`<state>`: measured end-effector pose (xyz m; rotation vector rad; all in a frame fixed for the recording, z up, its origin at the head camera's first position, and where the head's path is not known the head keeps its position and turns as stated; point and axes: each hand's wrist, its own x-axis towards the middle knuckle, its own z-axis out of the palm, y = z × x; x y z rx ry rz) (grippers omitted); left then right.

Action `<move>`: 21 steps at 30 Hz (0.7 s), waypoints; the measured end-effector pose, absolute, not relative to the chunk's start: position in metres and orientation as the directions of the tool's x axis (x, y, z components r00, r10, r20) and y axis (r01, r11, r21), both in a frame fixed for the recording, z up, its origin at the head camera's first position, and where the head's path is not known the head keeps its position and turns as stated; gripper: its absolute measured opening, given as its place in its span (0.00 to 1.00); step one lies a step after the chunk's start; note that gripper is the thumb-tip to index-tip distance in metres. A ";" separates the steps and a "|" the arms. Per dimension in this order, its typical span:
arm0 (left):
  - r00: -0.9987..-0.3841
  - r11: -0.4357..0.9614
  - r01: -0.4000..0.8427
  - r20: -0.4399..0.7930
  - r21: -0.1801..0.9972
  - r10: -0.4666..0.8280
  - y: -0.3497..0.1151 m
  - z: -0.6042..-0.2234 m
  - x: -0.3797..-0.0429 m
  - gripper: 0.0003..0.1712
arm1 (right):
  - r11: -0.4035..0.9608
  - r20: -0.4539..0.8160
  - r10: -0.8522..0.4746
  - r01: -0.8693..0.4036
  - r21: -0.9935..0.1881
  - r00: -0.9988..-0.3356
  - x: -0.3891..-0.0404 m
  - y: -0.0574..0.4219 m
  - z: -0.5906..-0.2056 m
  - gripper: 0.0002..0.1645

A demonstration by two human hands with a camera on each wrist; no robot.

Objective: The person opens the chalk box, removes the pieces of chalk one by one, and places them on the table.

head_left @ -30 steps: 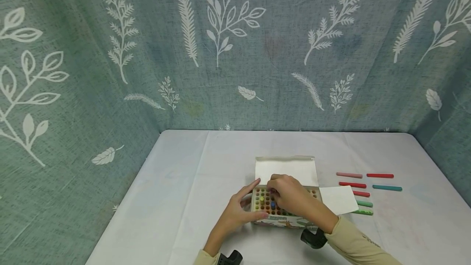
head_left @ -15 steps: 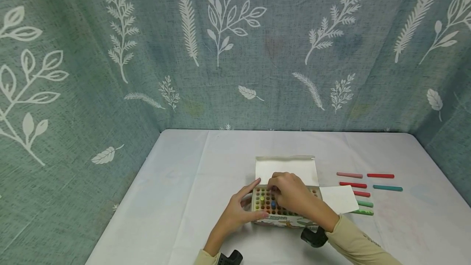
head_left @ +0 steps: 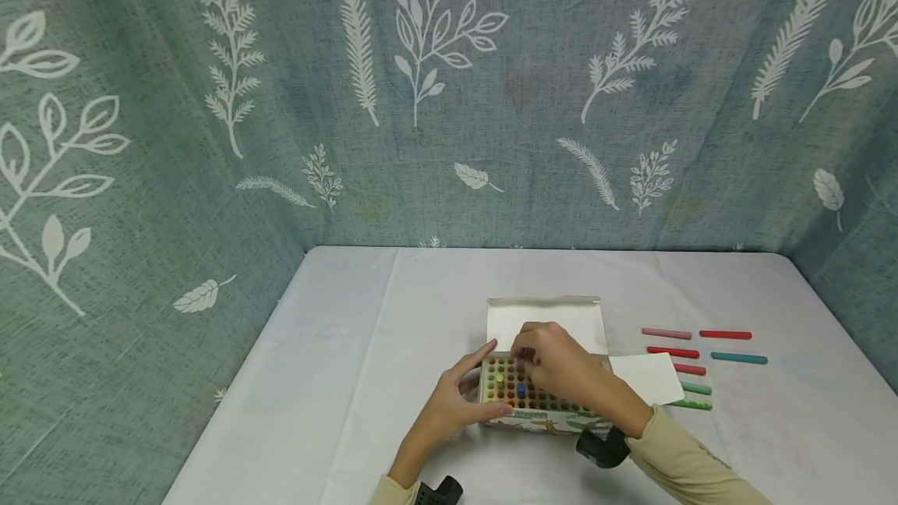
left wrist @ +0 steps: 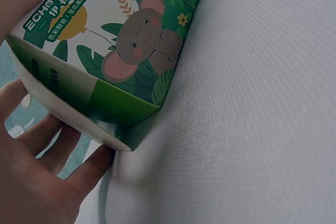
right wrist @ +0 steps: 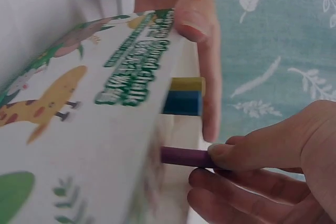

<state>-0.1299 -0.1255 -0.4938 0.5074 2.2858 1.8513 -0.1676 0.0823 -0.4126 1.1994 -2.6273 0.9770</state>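
A printed chalk box (head_left: 536, 421) stands on the white table, its holed insert facing up. My left hand (head_left: 452, 402) holds the box's left end, thumb at the front edge and forefinger reaching to the back corner. In the left wrist view its fingers lie around a side flap (left wrist: 63, 103). Above the holes, my right hand (head_left: 557, 361) pinches a purple chalk stick (right wrist: 184, 157) between thumb and fingers. The stick's lower end is near the insert; whether it is still in a hole is unclear. A yellow chalk (head_left: 500, 381) and a blue chalk (head_left: 521, 390) stick up from the insert.
The white lid (head_left: 547, 322) lies folded back behind the box, and a white side flap (head_left: 648, 380) spreads right. Beyond it lie several loose chalks, including a red one (head_left: 726, 335) and a teal one (head_left: 739, 358). A patterned curtain (head_left: 449, 139) surrounds the table's back and sides.
My right hand has risen slightly from the insert, and the dark chalk now shows at its fingertips. The left hand and the box have stayed in place.
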 end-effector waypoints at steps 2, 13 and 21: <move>-0.932 0.184 0.152 0.079 0.971 0.354 -0.125 -0.494 -0.130 0.48 | 0.466 0.343 -0.646 -0.708 -0.531 -0.682 -0.168 0.084 -0.410 0.08; -0.936 0.181 0.111 0.041 0.977 0.351 -0.124 -0.486 -0.128 0.48 | 0.433 0.364 -0.634 -0.704 -0.563 -0.682 -0.169 0.094 -0.403 0.09; -0.927 0.195 0.172 0.092 0.966 0.363 -0.126 -0.493 -0.130 0.48 | 0.436 0.375 -0.612 -0.693 -0.574 -0.696 -0.167 0.101 -0.393 0.09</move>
